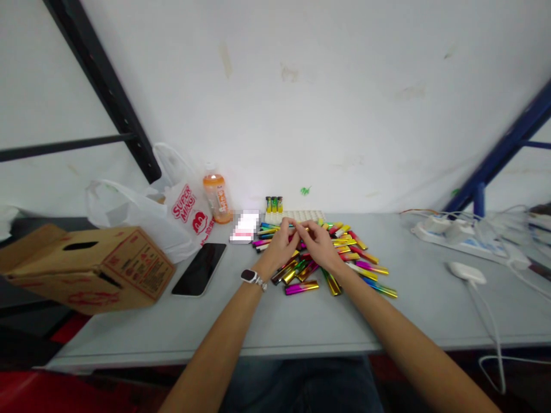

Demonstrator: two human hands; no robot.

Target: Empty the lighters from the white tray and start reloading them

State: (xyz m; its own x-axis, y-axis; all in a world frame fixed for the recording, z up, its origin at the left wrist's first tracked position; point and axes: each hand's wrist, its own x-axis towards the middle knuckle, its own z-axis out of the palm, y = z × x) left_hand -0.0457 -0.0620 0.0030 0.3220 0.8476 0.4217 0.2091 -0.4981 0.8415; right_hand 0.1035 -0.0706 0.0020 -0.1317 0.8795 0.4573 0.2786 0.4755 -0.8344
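My left hand point(284, 240) and my right hand point(317, 242) meet over a heap of shiny, many-coloured lighters point(301, 287). The fingers of both hands are closed and pinched together at the tips. Whatever they hold between them is too small or too hidden to make out. Loose lighters lie in all directions around and under the hands. Just behind the heap is a white tray point(303, 216) with rows of small slots. Three lighters point(274, 204) stand upright at its left end. A watch point(253, 277) is on my left wrist.
Left of the heap lie a black phone point(200, 269) and a pixelated white item point(245, 226). An orange-capped bottle point(218, 198), a plastic bag point(183, 212) and a cardboard box point(92, 267) stand further left. A power strip point(469, 241) and a white charger point(467, 272) with cables are at right.
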